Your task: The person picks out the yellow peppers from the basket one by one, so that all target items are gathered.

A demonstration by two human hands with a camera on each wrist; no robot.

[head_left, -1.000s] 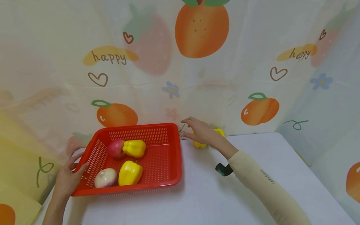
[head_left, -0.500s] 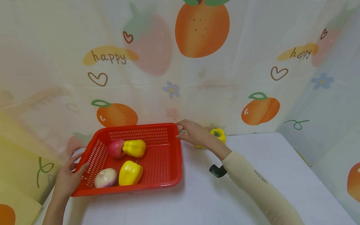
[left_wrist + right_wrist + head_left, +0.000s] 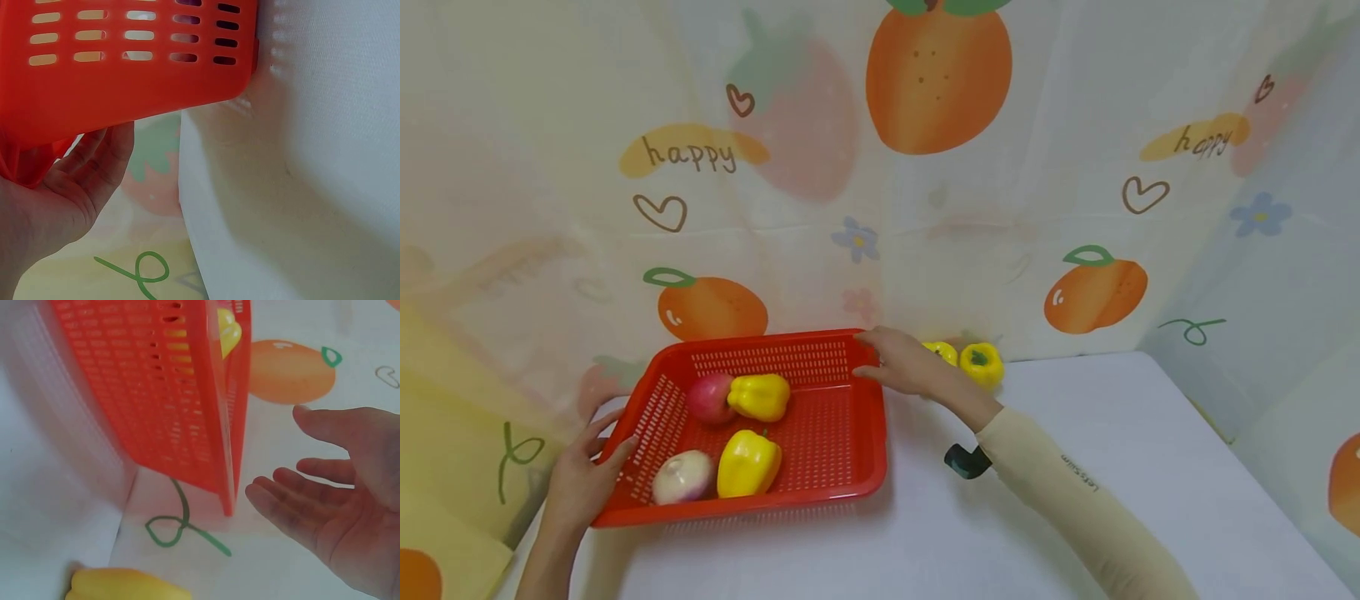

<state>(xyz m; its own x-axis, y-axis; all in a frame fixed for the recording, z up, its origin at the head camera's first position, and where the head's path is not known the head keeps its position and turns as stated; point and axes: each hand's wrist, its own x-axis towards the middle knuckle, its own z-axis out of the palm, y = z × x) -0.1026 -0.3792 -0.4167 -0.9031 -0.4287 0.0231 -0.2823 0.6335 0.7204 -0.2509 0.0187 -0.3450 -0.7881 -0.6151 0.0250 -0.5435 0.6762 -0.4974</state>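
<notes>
Gripping the left short rim of the red basket (image 3: 808, 500), the left hand (image 3: 580, 483) has its thumb over the edge and its fingers bent around the outside, as the left wrist view also shows. By contrast, the right hand (image 3: 898, 362) is spread, thumb well apart from the extended fingers, and holds nothing; it is at the basket's far right corner, and the right wrist view shows a gap between fingertips and rim. On the white table (image 3: 925, 517), left of centre and near the patterned backdrop (image 3: 970, 250), the basket lies with its long axis running from left to right, its opening facing up and its short ends toward the two hands. It looks like glossy moulded plastic, a rectangle with rounded corners, a smooth lip and walls pierced by rows of slots. Inside, a round pinkish-red fruit (image 3: 707, 398) touches the narrow end of a lumpy yellow fruit (image 3: 763, 397), which points left. Nearer the front rim sit a smooth white bulb tinged purple (image 3: 682, 477) and a shiny, blocky yellow pepper (image 3: 748, 463), its green stem pointing toward the back. Beyond the right forearm, two more yellow peppers (image 3: 982, 365) rest on the table just beside each other, the right one's stem end facing the viewer.
</notes>
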